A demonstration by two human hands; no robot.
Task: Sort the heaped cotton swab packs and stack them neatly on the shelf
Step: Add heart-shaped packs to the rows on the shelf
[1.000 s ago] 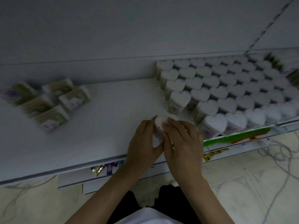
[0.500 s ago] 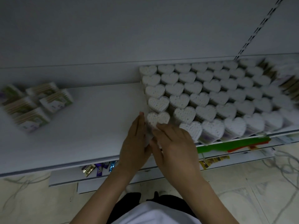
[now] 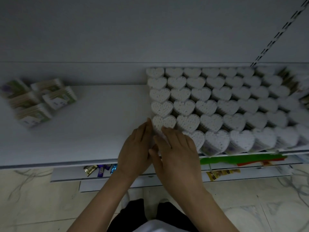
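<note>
Heart-shaped cotton swab packs (image 3: 225, 101) stand in tight rows on the right half of the white shelf (image 3: 100, 124). The front-left heart pack (image 3: 163, 121) sits at the end of its row. My left hand (image 3: 135, 148) presses straight fingers against its left side. My right hand (image 3: 178, 151) lies over its front edge with the fingers spread, covering what is beneath. Both thumbs meet near the shelf front.
Several rectangular swab packs (image 3: 38, 99) stand loosely grouped at the shelf's far left. A lower shelf holds small wrapped items (image 3: 98, 169) and a green strip (image 3: 234, 159). Cables (image 3: 294, 181) lie on the tiled floor at the right.
Both hands carried one heart pack from the shelf front up and right into the left end of the array. The view also shifted, bringing the rows closer to centre.
</note>
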